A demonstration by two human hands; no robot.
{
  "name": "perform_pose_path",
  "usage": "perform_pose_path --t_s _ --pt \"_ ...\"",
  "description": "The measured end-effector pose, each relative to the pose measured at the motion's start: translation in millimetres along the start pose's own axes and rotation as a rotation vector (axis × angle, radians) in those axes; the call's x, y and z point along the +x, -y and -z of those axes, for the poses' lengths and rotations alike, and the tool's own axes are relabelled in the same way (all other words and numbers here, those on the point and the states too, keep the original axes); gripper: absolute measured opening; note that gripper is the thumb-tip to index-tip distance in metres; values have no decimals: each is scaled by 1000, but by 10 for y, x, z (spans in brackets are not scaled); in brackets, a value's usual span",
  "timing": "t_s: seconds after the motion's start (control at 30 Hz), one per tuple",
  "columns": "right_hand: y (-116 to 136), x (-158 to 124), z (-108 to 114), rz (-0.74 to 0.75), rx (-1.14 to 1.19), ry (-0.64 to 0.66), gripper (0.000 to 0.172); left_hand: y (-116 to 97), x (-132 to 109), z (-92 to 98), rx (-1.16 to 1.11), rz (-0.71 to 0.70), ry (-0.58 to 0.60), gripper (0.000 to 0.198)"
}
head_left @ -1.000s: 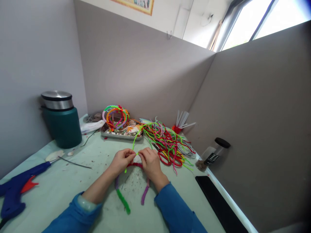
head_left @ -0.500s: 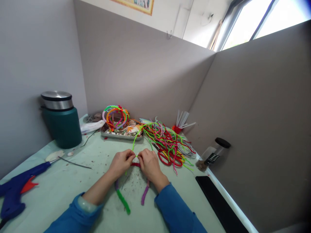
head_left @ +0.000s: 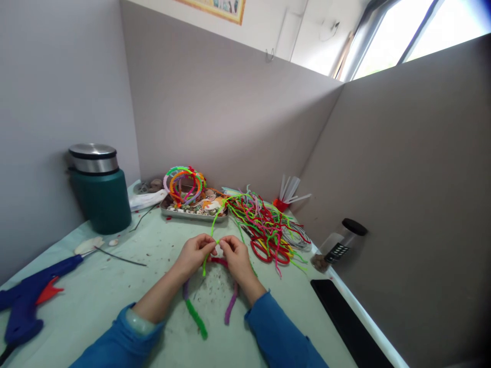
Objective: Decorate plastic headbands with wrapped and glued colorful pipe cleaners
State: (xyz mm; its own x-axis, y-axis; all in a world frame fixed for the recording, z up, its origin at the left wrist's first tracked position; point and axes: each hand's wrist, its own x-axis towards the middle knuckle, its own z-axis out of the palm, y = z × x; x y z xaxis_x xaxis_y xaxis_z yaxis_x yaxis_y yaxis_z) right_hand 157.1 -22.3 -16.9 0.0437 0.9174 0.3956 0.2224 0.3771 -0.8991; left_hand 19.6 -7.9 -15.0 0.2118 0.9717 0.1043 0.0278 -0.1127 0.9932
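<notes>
My left hand (head_left: 198,251) and my right hand (head_left: 235,257) meet over the middle of the table, both pinching a thin lime-green pipe cleaner (head_left: 212,228). One end of it rises toward the tray, and another piece hangs below my left fingers. Under my hands lies a curved band wrapped in fuzzy pipe cleaner; its red part (head_left: 219,261) shows between the hands. The band's green end (head_left: 197,320) and its purple end (head_left: 230,311) point toward me. My hands hide the rest of the band.
A metal tray (head_left: 192,216) of shells holds colourful wrapped rings (head_left: 184,185). Right of it are a pipe-cleaner heap (head_left: 264,217), red-handled scissors (head_left: 264,252) and glue sticks (head_left: 288,190). A blue glue gun (head_left: 26,301) and green flask (head_left: 100,197) stand left; a black strip (head_left: 345,319) lies right.
My fingertips have shifted slightly at the lime-green pipe cleaner, and more of its hanging piece shows below my left hand. The view has moved a little; the band has stayed in place.
</notes>
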Motion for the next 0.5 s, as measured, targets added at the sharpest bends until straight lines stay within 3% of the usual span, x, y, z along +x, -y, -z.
perform_pose_path --t_s 0.1,0.23,0.37,0.5 --pt "8 13 83 159 -162 -15 15 -16 -14 14 146 -54 -22 22" --pt "2 7 137 287 -361 63 13 -75 -57 26 385 -146 -66 19" --pt "-15 -6 139 322 -513 118 9 -98 -86 33 654 -230 -96 17" --pt "-35 -14 141 330 -592 164 6 -76 -96 35 781 -240 -81 17"
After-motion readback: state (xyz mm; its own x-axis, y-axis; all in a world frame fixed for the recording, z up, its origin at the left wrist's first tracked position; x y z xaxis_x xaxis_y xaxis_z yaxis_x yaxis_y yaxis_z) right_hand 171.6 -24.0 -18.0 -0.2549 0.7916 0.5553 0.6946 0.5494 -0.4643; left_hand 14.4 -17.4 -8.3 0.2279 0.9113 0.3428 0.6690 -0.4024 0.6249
